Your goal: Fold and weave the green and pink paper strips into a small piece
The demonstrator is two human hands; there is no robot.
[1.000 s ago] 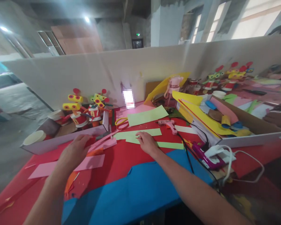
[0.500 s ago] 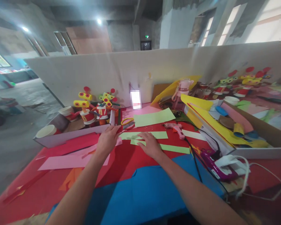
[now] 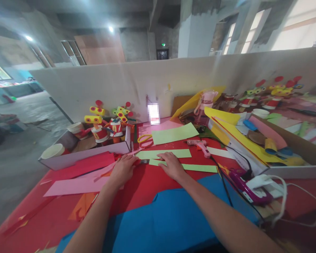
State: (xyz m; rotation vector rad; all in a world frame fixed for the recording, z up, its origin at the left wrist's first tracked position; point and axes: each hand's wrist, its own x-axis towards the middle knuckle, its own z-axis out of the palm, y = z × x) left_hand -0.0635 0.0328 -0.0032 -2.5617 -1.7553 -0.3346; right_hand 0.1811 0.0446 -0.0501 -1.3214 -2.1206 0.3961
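Observation:
My left hand (image 3: 124, 168) is on the red tabletop with its fingers closed. A short dark flat piece (image 3: 144, 161) sticks out beyond its fingertips; I cannot make out what it belongs to. That piece meets the left end of a narrow light-green paper strip (image 3: 199, 168). Across the strip lies my right hand (image 3: 171, 166), fingers and thumb apart, pressing it down. A wider green strip (image 3: 177, 153) runs just behind, partly under the right fingertips. Further back are a larger green sheet (image 3: 175, 134) and yellow-handled scissors (image 3: 144, 138).
A shallow box (image 3: 84, 152) at left holds paper-cup figures (image 3: 99, 133). Pink paper (image 3: 76, 186) lies before it. At right are a pink glue gun (image 3: 200, 144), a purple power strip (image 3: 252, 189) with cables, and a box of scraps (image 3: 295, 172). Blue cloth (image 3: 158, 221) covers the front.
My left hand has come down and slightly right, and the dark piece now shows at its fingertips. My right hand has shifted slightly right and down, still over the narrow green strip.

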